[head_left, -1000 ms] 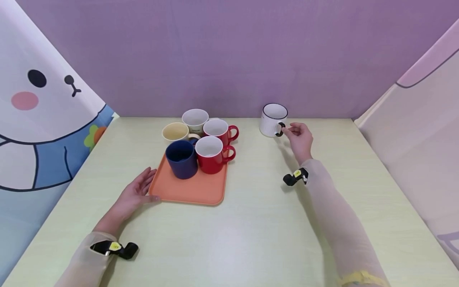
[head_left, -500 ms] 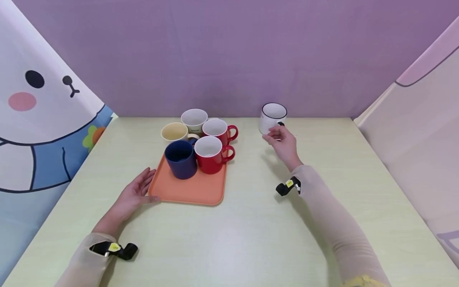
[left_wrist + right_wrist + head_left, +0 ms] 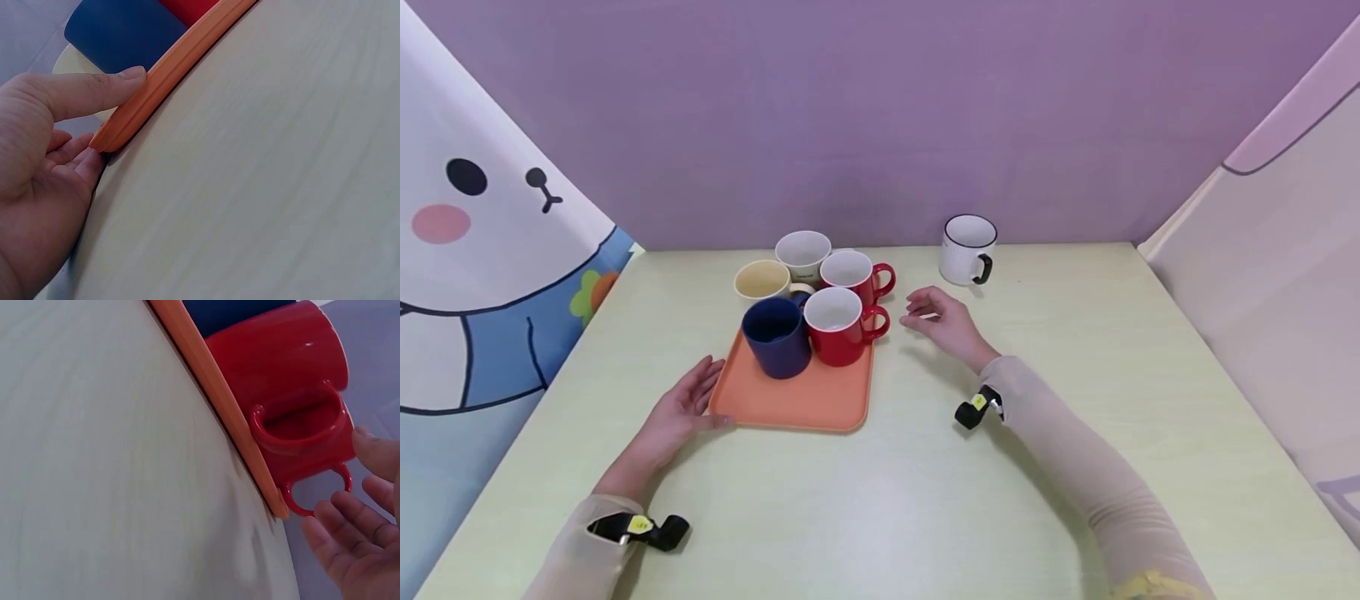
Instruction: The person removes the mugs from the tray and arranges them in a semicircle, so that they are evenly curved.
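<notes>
My left hand (image 3: 679,410) is at the near left corner of an orange tray (image 3: 805,408), pinching it with the thumb on the front rim and the fingers along the left side. Grouped on the tray are a navy blue mug (image 3: 777,337), two red mugs with white insides, the nearer red mug (image 3: 837,329) in front of the farther red mug (image 3: 850,273), a cream yellow mug (image 3: 763,282) and a white mug (image 3: 803,252). Relaxed and holding nothing, my right hand (image 3: 946,323) hovers just right of the red handles; the right wrist view shows its fingers (image 3: 350,528) near them.
Farther back right stands a white enamel mug (image 3: 966,254) with a black rim and handle, apart from the tray. A purple backdrop (image 3: 880,125) rises behind the pale wooden table (image 3: 880,517). Printed cloth (image 3: 490,275) hangs at the left side, pale cloth at the right.
My right hand has left the white enamel mug's handle and moved left toward the red mugs. The enamel mug stays where it stood. My left hand has kept its place on the tray.
</notes>
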`<state>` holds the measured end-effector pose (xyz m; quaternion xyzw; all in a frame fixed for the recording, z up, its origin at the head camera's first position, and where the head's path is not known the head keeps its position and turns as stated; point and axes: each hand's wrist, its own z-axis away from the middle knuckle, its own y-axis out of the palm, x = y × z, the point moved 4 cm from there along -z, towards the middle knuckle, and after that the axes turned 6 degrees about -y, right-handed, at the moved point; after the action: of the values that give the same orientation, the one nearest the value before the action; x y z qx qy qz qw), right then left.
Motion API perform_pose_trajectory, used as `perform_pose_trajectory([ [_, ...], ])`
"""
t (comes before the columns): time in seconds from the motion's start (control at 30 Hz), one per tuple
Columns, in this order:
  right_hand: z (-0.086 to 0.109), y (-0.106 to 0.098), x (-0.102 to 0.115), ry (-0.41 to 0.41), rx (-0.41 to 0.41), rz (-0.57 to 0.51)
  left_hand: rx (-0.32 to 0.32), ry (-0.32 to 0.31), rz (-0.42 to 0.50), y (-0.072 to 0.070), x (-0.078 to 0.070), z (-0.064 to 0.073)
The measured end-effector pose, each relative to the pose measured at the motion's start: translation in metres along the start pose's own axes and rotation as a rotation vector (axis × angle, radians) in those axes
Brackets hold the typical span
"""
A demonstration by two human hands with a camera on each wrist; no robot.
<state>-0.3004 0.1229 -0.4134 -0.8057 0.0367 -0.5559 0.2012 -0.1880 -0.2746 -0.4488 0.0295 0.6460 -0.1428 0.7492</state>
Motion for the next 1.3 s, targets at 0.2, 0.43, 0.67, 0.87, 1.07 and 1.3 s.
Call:
perform_pose_trajectory([
  [0.2,0.000,0.016,0.000,0.013,0.063,-0.029,-0.010,-0.013,-0.012,0.001,0.004,0.000],
  [0.43,-0.004,0.032,-0.002,-0.015,0.107,-0.056,-0.011,-0.002,-0.025,0.000,0.002,0.000],
  [0.67,-0.009,0.042,0.000,-0.045,0.124,-0.080,-0.002,0.004,-0.009,0.000,0.002,-0.001],
  [0.87,-0.012,0.045,-0.001,-0.029,0.140,-0.094,-0.003,-0.005,-0.024,0.000,0.003,-0.002],
  [1.07,-0.017,0.046,-0.005,-0.055,0.223,-0.268,-0.007,-0.022,-0.032,-0.001,0.002,-0.002],
  [1.3,-0.019,0.045,-0.006,-0.076,0.270,-0.338,-0.005,-0.012,-0.029,0.000,0.003,-0.002],
])
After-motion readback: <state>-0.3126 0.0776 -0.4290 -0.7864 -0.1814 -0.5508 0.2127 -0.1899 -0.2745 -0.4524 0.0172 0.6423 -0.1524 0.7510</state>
